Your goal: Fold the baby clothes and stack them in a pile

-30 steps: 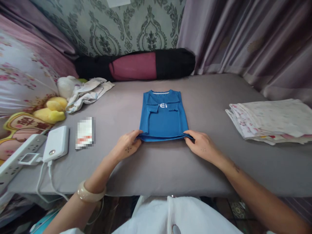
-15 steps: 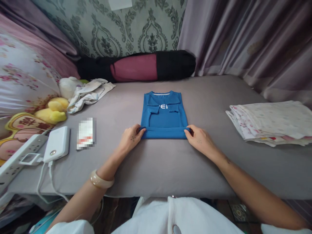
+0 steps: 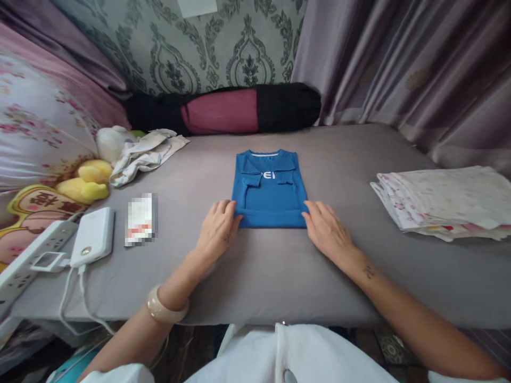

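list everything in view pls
shirt: 1, blue, centre
cloth stack: 1, whitish patterned, right
crumpled cloth: 1, whitish, left
pixelated item: 1, whitish, left
boxy device: 1, white, left
plug-like piece: 1, white, left
power strip: 1, white, left
cables: several, white, left
plush toys: several, yellow and white, left
cushion: 1, white floral, left
long bag: 1, black and maroon, back
curtains: several, purple, both sides
wallpaper: 1, green, back
paper: 1, white, back wall
sheet: 1, grey, beneath
top: 1, white, on person
bangle: 1, cream, left wrist
left hand: 1, bare, shirt's left edge
right hand: 1, bare, shirt's right edge
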{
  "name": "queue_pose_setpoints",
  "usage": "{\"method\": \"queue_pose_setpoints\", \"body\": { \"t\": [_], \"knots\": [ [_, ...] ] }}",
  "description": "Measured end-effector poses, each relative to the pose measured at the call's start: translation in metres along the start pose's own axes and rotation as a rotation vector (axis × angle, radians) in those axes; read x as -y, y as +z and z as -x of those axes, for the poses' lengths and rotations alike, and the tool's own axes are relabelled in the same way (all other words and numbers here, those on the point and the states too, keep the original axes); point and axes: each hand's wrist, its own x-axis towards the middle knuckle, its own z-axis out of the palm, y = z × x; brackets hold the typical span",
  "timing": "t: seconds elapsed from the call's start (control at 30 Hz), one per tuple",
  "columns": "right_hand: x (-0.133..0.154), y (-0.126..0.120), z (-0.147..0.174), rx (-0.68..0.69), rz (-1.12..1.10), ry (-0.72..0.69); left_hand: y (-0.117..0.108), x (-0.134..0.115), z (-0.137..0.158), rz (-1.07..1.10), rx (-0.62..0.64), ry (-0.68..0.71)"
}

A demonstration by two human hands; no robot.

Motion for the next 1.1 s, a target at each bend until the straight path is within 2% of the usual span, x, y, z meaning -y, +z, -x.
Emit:
{"method": "queue_pose_setpoints", "body": {
  "t": [0.1,0.2,0.4,0.57,0.83,1.1],
  "knots": [
    [0.020,0.002,0.002,0.040,-0.053,-0.295,0.004,-0.018,-0.003,0.011,0.075,0.212],
    [0.036,0.008,0.005,0.148,-0.092,-0.427,0.013,-0.034,-0.002,-0.011,0.177,0.271],
    [0.038,0.016,0.003,0.231,-0.120,-0.425,0.026,-0.037,0.008,-0.035,0.289,0.172],
    [0.036,0.017,0.001,0.250,-0.158,-0.426,0.028,-0.036,0.012,-0.013,0.296,0.142],
    [0.031,0.009,0.000,0.295,-0.137,-0.380,0.016,-0.033,0.005,0.019,0.271,0.056],
    [0.022,0.016,0.003,0.289,-0.112,-0.340,0.022,-0.024,0.011,-0.003,0.300,0.105]
  ]
}}
